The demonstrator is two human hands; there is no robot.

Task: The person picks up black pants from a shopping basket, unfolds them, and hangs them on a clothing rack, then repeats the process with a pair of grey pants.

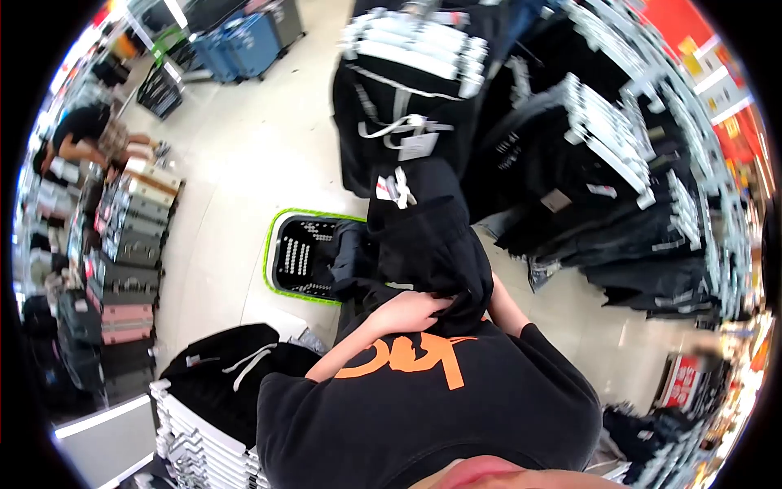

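Observation:
Black pants (417, 220) with a white drawstring and a tag hang down in front of my body. My left hand (414, 310) is closed on a bunched fold of their dark fabric near my chest, its fingertips tucked into the cloth. The forearm and wrist of my right hand (503, 303) show at the other side of the pants; its fingers are hidden behind the fabric. Just left of the pants stands a black shopping basket (305, 254) with a green rim, and dark cloth covers its right part.
Ahead, black pants on a rack (399, 106) hang from white hangers. More hanging black garments (562, 163) line the right side. Folded black pants (232, 367) lie over white hangers at lower left. Suitcases (126, 281) and a crouching person (94, 134) are farther left.

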